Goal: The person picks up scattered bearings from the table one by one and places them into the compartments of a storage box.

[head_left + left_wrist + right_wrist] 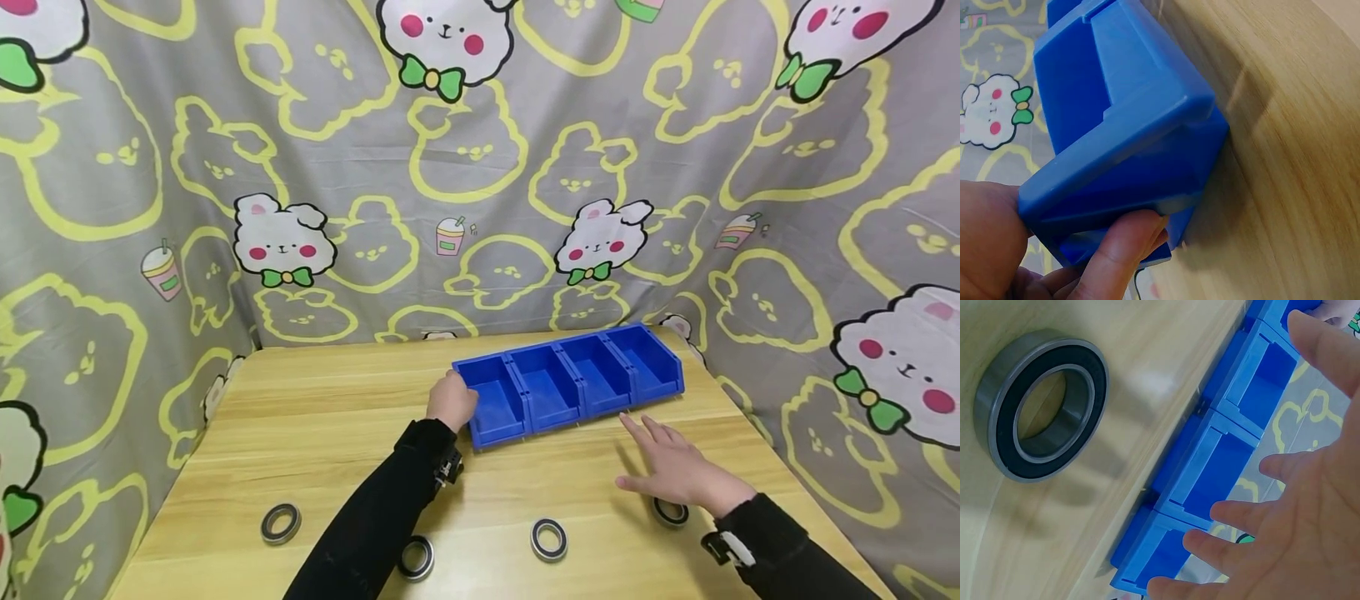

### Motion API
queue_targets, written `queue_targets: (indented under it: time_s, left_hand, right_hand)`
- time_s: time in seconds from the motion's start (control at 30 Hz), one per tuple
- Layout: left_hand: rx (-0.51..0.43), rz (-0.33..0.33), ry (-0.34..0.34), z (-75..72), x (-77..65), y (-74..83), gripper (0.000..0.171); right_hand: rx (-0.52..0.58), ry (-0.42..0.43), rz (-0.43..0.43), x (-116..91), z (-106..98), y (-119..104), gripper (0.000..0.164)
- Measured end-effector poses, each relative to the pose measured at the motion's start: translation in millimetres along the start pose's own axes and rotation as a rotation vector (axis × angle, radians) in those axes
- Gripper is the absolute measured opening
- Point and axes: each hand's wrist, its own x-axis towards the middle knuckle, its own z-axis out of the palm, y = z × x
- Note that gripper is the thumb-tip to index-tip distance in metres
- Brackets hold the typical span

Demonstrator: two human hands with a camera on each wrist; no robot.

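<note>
A blue row of joined storage bins (525, 398) stands on the wooden table, its compartments side by side. At its left end my left hand (452, 402) grips the end wall; in the left wrist view the thumb (1124, 253) lies against the outer side of that wall. My right hand (671, 467) is spread with straight fingers in front of the bins' right part, holding nothing. Beneath it lies a ball bearing (670, 522), partly covered by the hand; the right wrist view shows this steel ring with a black seal (1007, 428) flat on the table.
More ball bearings lie along the near part of the table (337, 400): one at far left (266, 527), one beside the left sleeve (429, 557), one near the middle (535, 540). A grey cartoon-patterned curtain (360, 183) surrounds the back and sides.
</note>
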Motion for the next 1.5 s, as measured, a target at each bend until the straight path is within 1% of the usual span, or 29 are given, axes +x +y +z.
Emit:
queue_targets:
  time_s: [0.13, 0.3, 0.47, 0.7, 0.93, 1.1, 1.2, 1.37, 1.5]
  left_hand:
    - [-0.017, 0.012, -0.016, -4.9, -2.4, -1.9, 0.053]
    - [-0.046, -0.003, -0.031, -13.9, -4.6, -6.4, 0.053]
    - [-0.018, 0.003, -0.03, -22.4, -8.0, -18.6, 0.047]
    - [-0.013, 0.035, -0.037, -39.6, -17.4, -44.2, 0.045]
    - [0.003, 0.031, -0.044, -67.4, -34.4, -71.5, 0.046]
    - [-0.013, 0.051, -0.055, -85.9, -43.1, -86.9, 0.04]
    - [-0.033, 0.047, -0.069, -93.7, -46.9, -98.5, 0.044]
    - [-0.032, 0.027, -0.104, -104.7, -52.6, -123.5, 0.056]
    - [-0.025, 0.025, -0.121, -114.4, -53.9, -138.4, 0.058]
  right_hand:
    - [0.005, -0.008, 0.004, 0, 0, 0, 0.103]
    - [-0.004, -0.01, 0.01, -1, -3, 1, 0.104]
    - [0.016, -0.011, 0.011, -4, -6, 0, 0.105]
    - [0.015, -0.013, 0.006, -12, -1, 5, 0.102]
    - [0.058, -0.029, 0.003, -15, 5, 8, 0.099]
    - [0.071, -0.044, 0.005, -17, 8, 10, 0.098]
    - [0.083, -0.057, 0.008, -18, 8, 11, 0.097]
    - [0.108, -0.09, 0.019, -20, 9, 8, 0.097]
    - [0.116, -0.097, 0.031, -22, 11, 7, 0.095]
